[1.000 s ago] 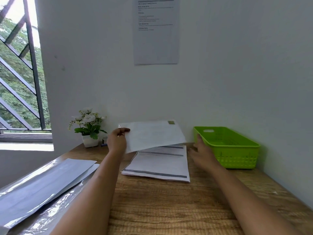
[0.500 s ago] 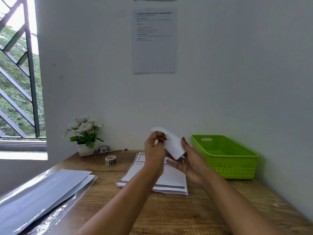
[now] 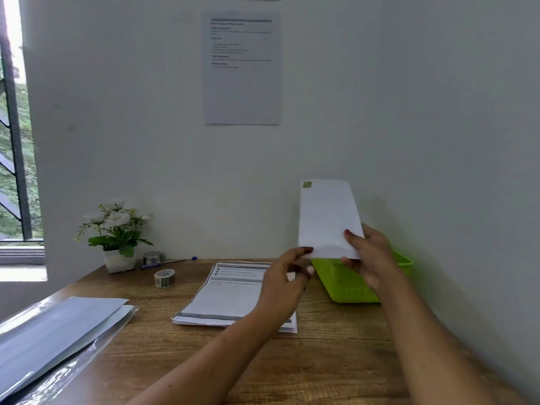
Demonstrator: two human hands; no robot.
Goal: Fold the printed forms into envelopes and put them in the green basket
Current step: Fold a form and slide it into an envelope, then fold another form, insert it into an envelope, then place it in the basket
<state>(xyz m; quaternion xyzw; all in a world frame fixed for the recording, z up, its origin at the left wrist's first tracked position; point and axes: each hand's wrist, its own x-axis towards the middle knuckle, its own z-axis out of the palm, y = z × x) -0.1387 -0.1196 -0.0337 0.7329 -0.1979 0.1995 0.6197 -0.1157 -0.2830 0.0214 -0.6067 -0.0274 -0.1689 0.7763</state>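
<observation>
Wooden table (image 3: 321, 369) against a pale wall. Far left corner: potted white flowers (image 3: 115, 229); just beside the pot, two tape rolls (image 3: 164, 277) and a pen (image 3: 169, 262). Near left: clear plastic sleeve (image 3: 58, 337) of sheets. Notice sheet (image 3: 242, 68) on wall; barred window (image 3: 14, 141) at left.

1. We see a white paper envelope (image 3: 327, 219) upright above the green plastic basket (image 3: 344, 283).
2. We see the stack of printed paper forms (image 3: 230, 293) lying flat on the desk, left of that basket.

A white envelope (image 3: 327, 217) is held upright above the green basket (image 3: 347, 283) by both hands, apparently pinched at its lower edge; printed forms (image 3: 230, 293) are stacked on the wooden desk (image 3: 321, 361).
</observation>
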